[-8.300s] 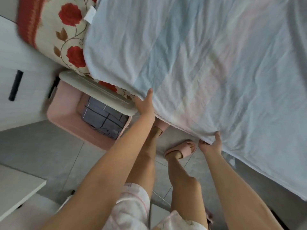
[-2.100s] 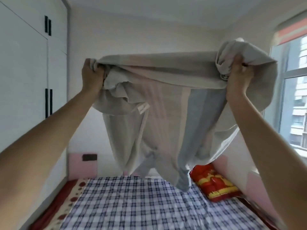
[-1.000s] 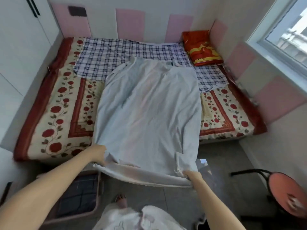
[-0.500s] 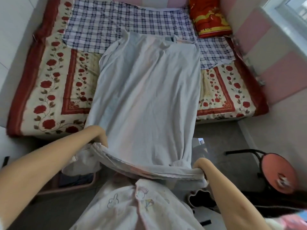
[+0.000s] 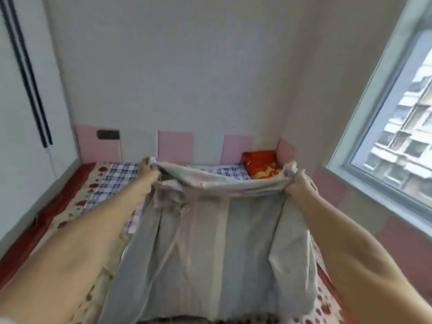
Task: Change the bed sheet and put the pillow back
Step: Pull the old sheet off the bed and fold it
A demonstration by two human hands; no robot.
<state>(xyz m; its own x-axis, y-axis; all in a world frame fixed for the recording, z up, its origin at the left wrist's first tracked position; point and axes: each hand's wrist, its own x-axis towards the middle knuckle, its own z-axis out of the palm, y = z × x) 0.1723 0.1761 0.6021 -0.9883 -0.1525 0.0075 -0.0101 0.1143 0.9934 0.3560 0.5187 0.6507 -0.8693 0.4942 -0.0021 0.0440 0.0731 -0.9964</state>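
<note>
A pale grey sheet (image 5: 219,249) with faint pink and blue stripes hangs from both my hands, raised over the bed. My left hand (image 5: 148,168) grips its upper left edge and my right hand (image 5: 300,185) grips the upper right edge, arms stretched forward. Below lies the rose-patterned mattress (image 5: 70,213), with a blue checked sheet (image 5: 117,181) spread over its far end. A red and yellow pillow (image 5: 261,167) rests in the far right corner against the pink wall pads. The grey sheet hides the middle of the bed.
A white wardrobe (image 5: 25,113) with black handles stands along the left of the bed. Pink padded panels (image 5: 175,147) line the far wall. A large window (image 5: 402,127) fills the right wall above more pink pads.
I have lifted the near edge of the grey sheet from low at the bed's foot up and forward over the bed. The view has tilted up from the floor to the far wall.
</note>
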